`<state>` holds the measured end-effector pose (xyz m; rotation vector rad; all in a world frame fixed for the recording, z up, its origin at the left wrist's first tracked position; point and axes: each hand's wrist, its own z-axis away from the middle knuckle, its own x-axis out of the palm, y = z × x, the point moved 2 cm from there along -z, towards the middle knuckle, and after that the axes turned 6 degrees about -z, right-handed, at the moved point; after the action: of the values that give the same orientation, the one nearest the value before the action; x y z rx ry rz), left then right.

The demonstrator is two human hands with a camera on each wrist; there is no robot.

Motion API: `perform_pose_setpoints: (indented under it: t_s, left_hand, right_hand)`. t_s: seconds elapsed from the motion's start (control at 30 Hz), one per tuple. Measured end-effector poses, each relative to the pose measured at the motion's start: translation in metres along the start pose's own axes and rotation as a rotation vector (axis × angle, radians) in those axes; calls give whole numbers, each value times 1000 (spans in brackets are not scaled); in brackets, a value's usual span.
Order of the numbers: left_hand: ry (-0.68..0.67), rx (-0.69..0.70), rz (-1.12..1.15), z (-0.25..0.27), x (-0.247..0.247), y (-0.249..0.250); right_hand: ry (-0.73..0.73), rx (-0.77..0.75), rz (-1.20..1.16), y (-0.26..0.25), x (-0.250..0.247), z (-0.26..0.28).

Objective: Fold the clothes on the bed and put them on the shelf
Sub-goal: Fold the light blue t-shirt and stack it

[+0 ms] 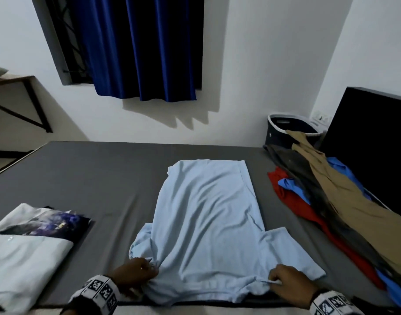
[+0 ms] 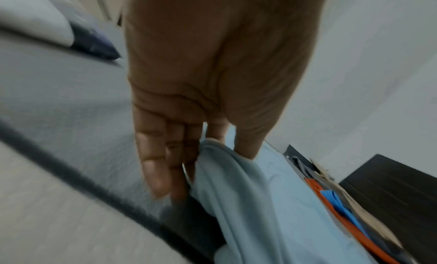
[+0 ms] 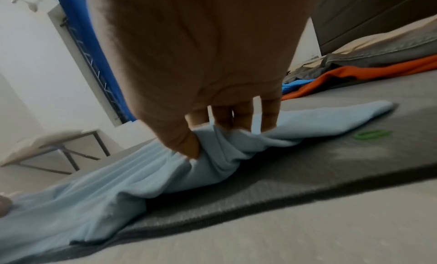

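Observation:
A light blue T-shirt (image 1: 208, 219) lies flat on the grey bed (image 1: 92, 176), its shoulders nearest me and its hem toward the wall. My left hand (image 1: 138, 271) pinches the shirt's left shoulder; in the left wrist view the left hand (image 2: 201, 152) has a fold of the T-shirt (image 2: 236, 202) between thumb and fingers. My right hand (image 1: 286, 280) pinches the right shoulder beside the spread sleeve. The right wrist view shows the right hand (image 3: 212, 133) with bunched T-shirt cloth (image 3: 165, 174) in its grip. The left sleeve is crumpled under.
Folded pale clothes (image 1: 24, 258) and a printed garment (image 1: 47, 221) sit at the bed's left. A heap of red, blue, dark and tan clothes (image 1: 327, 201) runs along the right, beside a dark headboard (image 1: 372, 142) and a laundry basket (image 1: 288, 130). A shelf (image 1: 13, 83) hangs far left.

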<state>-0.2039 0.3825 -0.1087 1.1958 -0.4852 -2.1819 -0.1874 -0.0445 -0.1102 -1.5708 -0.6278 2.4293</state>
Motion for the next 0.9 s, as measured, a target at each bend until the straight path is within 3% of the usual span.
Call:
perform_pose_setpoints:
  t_s: [0.07, 0.13, 0.2, 0.3, 0.37, 0.43, 0.53, 0.73, 0.9]
  left_hand:
    - [140, -2, 212, -2, 13, -10]
    - [238, -95, 441, -10, 21, -26]
    - [247, -117, 654, -24, 28, -43]
    - [157, -183, 915, 1, 26, -28]
    - [16, -188, 995, 10, 26, -19]
    - [-24, -207, 1105, 11, 27, -19]
    - [48, -207, 1193, 11, 21, -21]
    - [78, -106, 1307, 24, 26, -18]
    - [191, -29, 1539, 26, 30, -23]
  right_hand:
    - [35, 45, 29, 4, 7, 5]
    - [121, 57, 23, 6, 10, 8]
    - [56, 45, 87, 2, 15, 14]
    - [-100, 22, 190, -14, 16, 23]
    - [-54, -20, 199, -26, 9, 23]
    - [16, -98, 198, -47, 4, 19]
    - [57, -255, 169, -94, 11, 9]
    - [85, -503, 149, -192, 79, -21]
    - [172, -443, 180, -230, 140, -38]
